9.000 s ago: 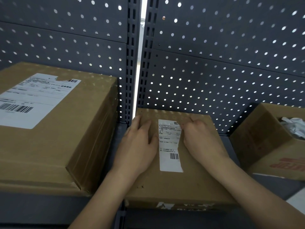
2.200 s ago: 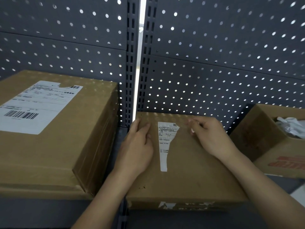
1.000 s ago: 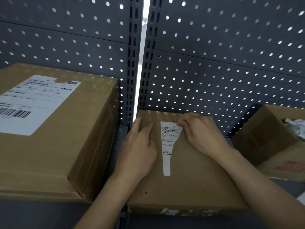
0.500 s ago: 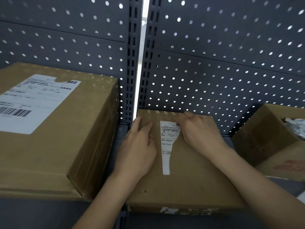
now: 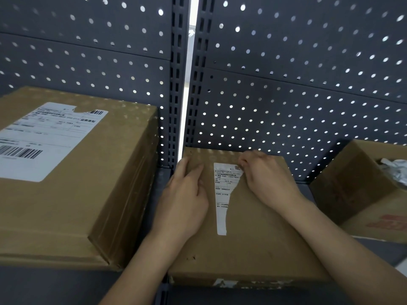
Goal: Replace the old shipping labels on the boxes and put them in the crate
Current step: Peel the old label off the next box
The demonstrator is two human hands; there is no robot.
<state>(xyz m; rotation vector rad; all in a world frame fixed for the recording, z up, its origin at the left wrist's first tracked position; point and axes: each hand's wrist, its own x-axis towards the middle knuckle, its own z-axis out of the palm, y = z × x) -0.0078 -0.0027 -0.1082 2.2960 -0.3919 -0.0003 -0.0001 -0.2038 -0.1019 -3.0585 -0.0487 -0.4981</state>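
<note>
Small box (image 5: 253, 249) sits on the shelf (image 5: 55, 287), right up against the pegboard (image 5: 286, 84). Its label (image 5: 221, 194) is half gone, just a torn strip down the left side plus the top bit. Left hand (image 5: 185, 199) lies flat on the box's left part, fingers straight and together. Right hand (image 5: 268, 179) has its fingers curled tight, pinching the label's top right corner. Big box (image 5: 99, 194) with a mostly whole label sits on the left, and an open box (image 5: 356, 190) with crumpled paper (image 5: 394, 170) on the right.
</note>
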